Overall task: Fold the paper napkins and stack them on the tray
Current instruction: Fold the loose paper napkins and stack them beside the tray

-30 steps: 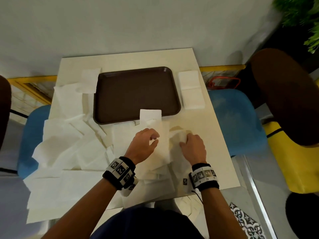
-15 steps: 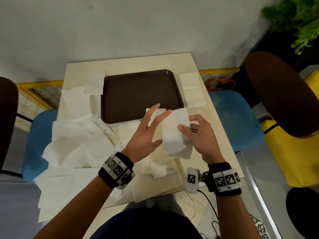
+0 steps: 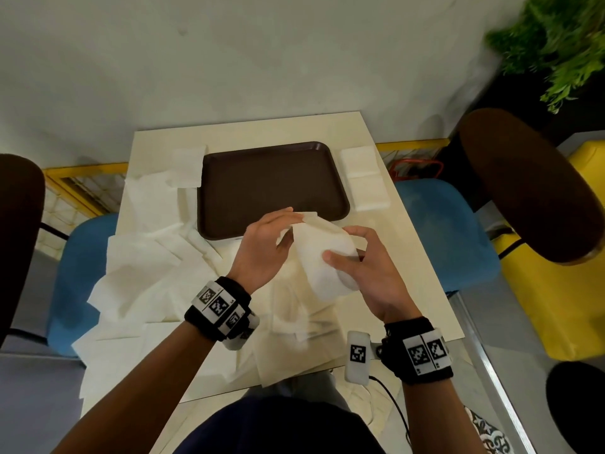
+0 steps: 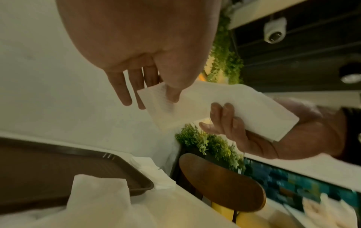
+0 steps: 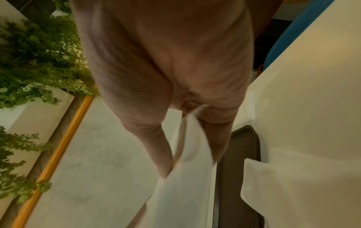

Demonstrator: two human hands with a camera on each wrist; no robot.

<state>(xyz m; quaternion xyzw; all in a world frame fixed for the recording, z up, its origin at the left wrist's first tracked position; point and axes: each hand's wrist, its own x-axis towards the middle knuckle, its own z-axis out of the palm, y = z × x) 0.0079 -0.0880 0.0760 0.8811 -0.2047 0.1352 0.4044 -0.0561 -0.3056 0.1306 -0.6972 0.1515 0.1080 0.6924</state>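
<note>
Both hands hold one paper napkin (image 3: 322, 257) in the air above the counter (image 3: 406, 250), just at the near edge of the brown tray (image 3: 271, 181). Right hand (image 3: 370, 273): thumb on top, fingers (image 4: 224, 114) curled beneath, gripping the napkin's near end. Left hand (image 3: 265, 247): thumb and fingertips pinch the far corner; the outer fingers are spread loosely in the left wrist view. The napkin bows between the two grips, already doubled into a thick strip, judging from the layered edge in the right wrist view. Step in hand, as judged: mid-fold, one more fold or squaring-up before placement. The tray shows no napkins inside, though one napkin leans over its near rim. Loose unfolded napkins (image 3: 137, 263) cover the left and near parts of the counter; two folded stacks (image 3: 363, 178) lie just right of the tray. Next move likely calls for bringing the pinched corner to meet the near end with edges aligned, then pressing the crease, either on the counter or between the palms. Risk: thin paper slips or skews if one pinch loosens early.
</note>
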